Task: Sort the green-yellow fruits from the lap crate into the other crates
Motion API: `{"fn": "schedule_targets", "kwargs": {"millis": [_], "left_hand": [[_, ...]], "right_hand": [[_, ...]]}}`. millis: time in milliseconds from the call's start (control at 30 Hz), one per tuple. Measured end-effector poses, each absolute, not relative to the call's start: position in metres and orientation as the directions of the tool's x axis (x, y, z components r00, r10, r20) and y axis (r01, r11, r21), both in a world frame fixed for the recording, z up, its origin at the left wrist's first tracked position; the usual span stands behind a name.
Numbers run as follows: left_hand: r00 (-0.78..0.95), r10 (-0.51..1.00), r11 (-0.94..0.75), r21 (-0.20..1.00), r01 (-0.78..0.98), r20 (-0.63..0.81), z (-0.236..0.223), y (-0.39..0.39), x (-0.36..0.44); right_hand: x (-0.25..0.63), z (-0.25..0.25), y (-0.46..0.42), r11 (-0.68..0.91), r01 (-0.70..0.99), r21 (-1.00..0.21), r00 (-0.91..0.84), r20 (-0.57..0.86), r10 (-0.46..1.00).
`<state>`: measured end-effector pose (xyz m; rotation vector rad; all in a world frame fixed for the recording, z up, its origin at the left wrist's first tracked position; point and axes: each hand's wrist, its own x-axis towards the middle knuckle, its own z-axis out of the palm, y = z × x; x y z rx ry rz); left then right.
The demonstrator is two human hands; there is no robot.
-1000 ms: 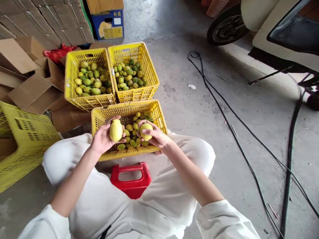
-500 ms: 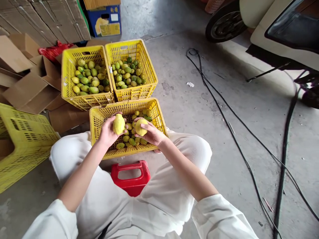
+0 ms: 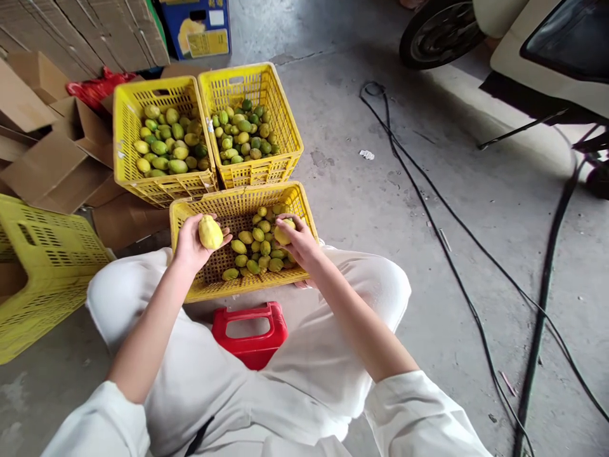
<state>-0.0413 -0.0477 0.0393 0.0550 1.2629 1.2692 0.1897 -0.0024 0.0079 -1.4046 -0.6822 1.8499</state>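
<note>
My left hand (image 3: 191, 242) cradles a yellow lemon (image 3: 210, 233) in its palm, above the left part of the near yellow crate (image 3: 204, 293). The fingers curl under the fruit. My right hand (image 3: 303, 242) grips another yellow lemon (image 3: 284, 232) over the crate's right side, with fingers partly covering it. Below and between the hands, several yellow-green lemons (image 3: 257, 235) lie in the right part of this crate. Bare mesh floor shows on its left.
Two yellow crates of green and yellow lemons, a left one (image 3: 124, 130) and a right one (image 3: 289, 124), stand behind. Cardboard boxes (image 3: 52, 165) and a tilted crate (image 3: 52, 254) lie left. A red stool (image 3: 252, 346) is between my legs. Black cables (image 3: 457, 285) cross the floor near a vehicle (image 3: 514, 44).
My hands have moved apart, each still with its lemon: the left one shifted left, the right one right. More of the lemons in the near crate now show.
</note>
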Motion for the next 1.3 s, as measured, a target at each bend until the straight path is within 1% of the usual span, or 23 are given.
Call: {"fn": "schedule_targets", "kwargs": {"millis": [67,100,167,233,300,367,433,533,600,633,700,767,833,900,1000,1067,1133,1200,1300], "left_hand": [[-0.19,0.73,0.396,0.634,-0.664,-0.656,0.041,-0.047,-0.048],[-0.168,0.76,0.403,0.658,-0.636,-0.628,0.041,-0.048,-0.05],[-0.103,0.84,0.404,0.742,-0.535,-0.532,0.037,-0.051,-0.051],[0.002,0.9,0.396,0.815,-0.422,-0.436,0.031,-0.054,-0.048],[0.092,0.914,0.4,0.84,-0.368,-0.395,0.026,-0.056,-0.042],[0.111,0.908,0.413,0.82,-0.395,-0.403,0.022,-0.057,-0.036],[0.073,0.887,0.432,0.763,-0.481,-0.456,0.022,-0.057,-0.033],[0.038,0.802,0.48,0.606,-0.634,-0.596,0.026,-0.055,-0.032],[0.05,0.739,0.515,0.516,-0.685,-0.672,0.028,-0.054,-0.033],[0.061,0.72,0.532,0.493,-0.688,-0.691,0.028,-0.054,-0.033],[0.085,0.71,0.562,0.49,-0.666,-0.699,0.028,-0.054,-0.031],[0.09,0.719,0.566,0.505,-0.652,-0.69,0.027,-0.053,-0.028],[0.037,0.714,0.532,0.508,-0.677,-0.699,0.027,-0.052,-0.026],[-0.047,0.679,0.48,0.491,-0.727,-0.733,0.027,-0.05,-0.024],[-0.109,0.613,0.43,0.446,-0.785,-0.782,0.031,-0.049,-0.023],[-0.137,0.602,0.388,0.439,-0.81,-0.786,0.033,-0.05,-0.024],[-0.15,0.633,0.352,0.455,-0.818,-0.759,0.034,-0.051,-0.024],[-0.133,0.699,0.344,0.493,-0.799,-0.702,0.033,-0.051,-0.026],[-0.091,0.819,0.34,0.606,-0.719,-0.567,0.028,-0.052,-0.032]], "right_hand": [[0.194,0.01,0.001,-0.619,-0.305,-0.723,-0.206,-0.585,0.784],[0.195,0.012,0.002,-0.63,-0.331,-0.703,-0.242,-0.582,0.776],[0.195,0.014,0.003,-0.646,-0.328,-0.689,-0.3,-0.573,0.763],[0.194,0.016,0.001,-0.643,-0.293,-0.708,-0.323,-0.56,0.763],[0.191,0.016,-0.001,-0.646,-0.286,-0.708,-0.342,-0.554,0.759],[0.189,0.015,-0.002,-0.664,-0.317,-0.677,-0.382,-0.549,0.743],[0.187,0.013,-0.002,-0.682,-0.346,-0.644,-0.416,-0.546,0.727],[0.188,0.011,0.0,-0.682,-0.361,-0.636,-0.403,-0.553,0.729],[0.189,0.011,0.001,-0.668,-0.396,-0.63,-0.393,-0.541,0.744],[0.19,0.012,0.001,-0.657,-0.423,-0.623,-0.398,-0.524,0.753],[0.19,0.014,0.002,-0.64,-0.468,-0.609,-0.422,-0.483,0.768],[0.19,0.016,0.002,-0.634,-0.465,-0.618,-0.442,-0.458,0.771],[0.189,0.018,0.001,-0.641,-0.422,-0.642,-0.458,-0.459,0.761],[0.188,0.018,0.0,-0.66,-0.387,-0.644,-0.481,-0.47,0.74],[0.188,0.015,-0.002,-0.688,-0.401,-0.605,-0.493,-0.491,0.719],[0.188,0.012,0.0,-0.692,-0.429,-0.58,-0.481,-0.502,0.719],[0.189,0.011,0.002,-0.688,-0.457,-0.563,-0.483,-0.493,0.724],[0.189,0.012,0.004,-0.673,-0.489,-0.554,-0.492,-0.462,0.738],[0.188,0.017,0.005,-0.63,-0.523,-0.575,-0.472,-0.42,0.775]]}}
